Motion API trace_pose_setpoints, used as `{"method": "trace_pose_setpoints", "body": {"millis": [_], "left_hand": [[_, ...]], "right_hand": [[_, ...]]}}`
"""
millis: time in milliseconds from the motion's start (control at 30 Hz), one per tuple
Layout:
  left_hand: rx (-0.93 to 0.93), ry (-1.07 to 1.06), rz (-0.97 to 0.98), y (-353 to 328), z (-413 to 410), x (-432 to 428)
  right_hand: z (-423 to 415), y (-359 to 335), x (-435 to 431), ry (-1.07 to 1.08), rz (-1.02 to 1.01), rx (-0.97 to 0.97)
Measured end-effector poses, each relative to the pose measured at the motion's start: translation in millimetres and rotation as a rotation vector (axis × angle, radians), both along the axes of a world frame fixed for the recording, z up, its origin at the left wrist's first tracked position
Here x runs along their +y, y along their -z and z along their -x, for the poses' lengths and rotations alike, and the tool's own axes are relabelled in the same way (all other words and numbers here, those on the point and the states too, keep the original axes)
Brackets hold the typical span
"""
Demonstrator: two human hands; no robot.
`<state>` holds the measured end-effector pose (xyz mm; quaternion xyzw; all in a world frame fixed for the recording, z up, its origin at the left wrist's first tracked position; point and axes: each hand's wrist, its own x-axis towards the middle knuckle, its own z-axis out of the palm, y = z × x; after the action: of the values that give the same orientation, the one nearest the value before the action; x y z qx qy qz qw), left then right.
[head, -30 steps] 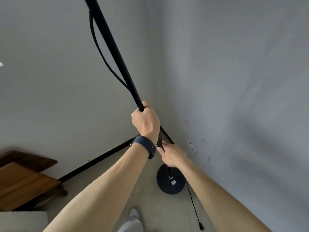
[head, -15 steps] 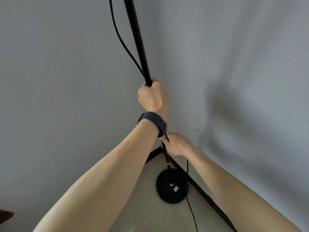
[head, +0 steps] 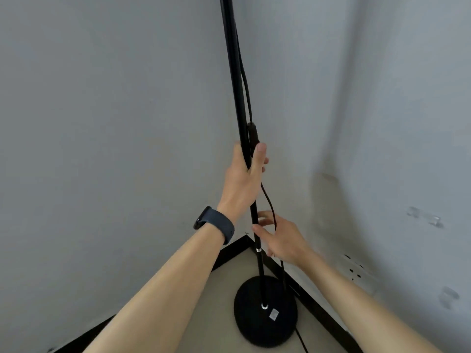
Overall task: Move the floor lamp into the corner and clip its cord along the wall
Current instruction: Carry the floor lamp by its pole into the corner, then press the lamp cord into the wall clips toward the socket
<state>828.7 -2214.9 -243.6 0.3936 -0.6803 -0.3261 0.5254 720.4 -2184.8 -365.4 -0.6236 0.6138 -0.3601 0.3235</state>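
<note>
- I have the floor lamp standing in the corner; its round black base sits flat on the floor, close to the dark skirting where the two grey walls meet
- My left hand is up on the pole, thumb on the near side and fingers curled loosely round the far side; it looks more like a steadying hold than a hard clamp
- My right hand is lower, just beside the pole; its fingers are spread and relaxed, and the cord drapes across them; I cannot tell whether any finger actually pinches it
- The cord hangs alongside the pole from above, passes a dark inline lump just over my left hand, loops out, then drops past the base toward the floor
- Handling, as I judge it: the pole is stiff and slim, the weight sits low in that base; grip mid-pole and it should stay upright, push high and it may tip
- The cord looks limp and light; I would take it below the loop, near the base, and run it along the right wall
- Small clear pieces show on that right wall, possibly clips; too blurred to be sure
- An outlet sits low on the same wall
</note>
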Motion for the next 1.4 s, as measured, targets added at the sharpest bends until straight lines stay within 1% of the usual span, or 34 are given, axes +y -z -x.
{"method": "trace_pose_setpoints", "body": {"millis": [67, 167, 233, 300, 367, 400, 433, 467, 533, 600, 667, 733, 800, 867, 933, 1000, 1100, 1267, 1400], "left_hand": [[-0.045, 0.003, -0.029, 34, -3, 0], [-0.142, -0.011, -0.154, 81, -6, 1], [-0.184, -0.071, -0.169, 106, -4, 6], [-0.147, -0.231, -0.101, 122, 2, 20], [-0.133, -0.388, 0.041, 132, 14, 36], [-0.143, -0.426, 0.092, 137, 22, 42], [-0.164, -0.425, 0.102, 141, 30, 47], [-0.19, -0.38, 0.072, 146, 39, 49], [-0.21, -0.211, -0.028, 151, 54, 54], [-0.165, -0.049, -0.066, 150, 65, 52], [-0.095, 0.02, -0.113, 139, 73, 39], [-0.024, 0.006, -0.199, 127, 79, 20], [0.055, 0.008, -0.298, 111, 86, 1], [0.099, 0.025, -0.356, 96, 93, -8], [0.189, 0.036, -0.388, 83, 102, -11], [0.291, 0.019, -0.438, 76, 111, -13], [0.388, -0.016, -0.53, 73, 117, -14], [0.475, -0.022, -0.611, 69, 116, -18], [0.477, -0.004, -0.631, 63, 114, -18]], "right_hand": [[-2, 22, 4, 0.023, -0.026, -0.054], [-2, 44, 16, 0.09, -0.071, -0.089], [6, 55, 30, 0.133, -0.082, -0.088], [20, 64, 47, 0.148, -0.08, -0.036], [35, 67, 63, 0.164, -0.076, 0.04], [43, 66, 70, 0.18, -0.071, 0.068], [49, 62, 77, 0.201, -0.062, 0.086], [55, 57, 81, 0.222, -0.048, 0.098], [65, 45, 87, 0.254, -0.031, 0.143], [75, 32, 92, 0.277, -0.034, 0.201], [85, 18, 96, 0.311, -0.032, 0.222], [95, 4, 103, 0.36, -0.01, 0.221], [104, -14, 110, 0.428, 0.029, 0.258], [108, -35, 116, 0.484, 0.081, 0.334], [105, -56, 118, 0.515, 0.157, 0.418], [101, -71, 113, 0.534, 0.223, 0.496], [96, -87, 102, 0.536, 0.281, 0.615], [99, -110, 81, 0.533, 0.298, 0.751], [105, -124, 75, 0.551, 0.299, 0.808]]}}
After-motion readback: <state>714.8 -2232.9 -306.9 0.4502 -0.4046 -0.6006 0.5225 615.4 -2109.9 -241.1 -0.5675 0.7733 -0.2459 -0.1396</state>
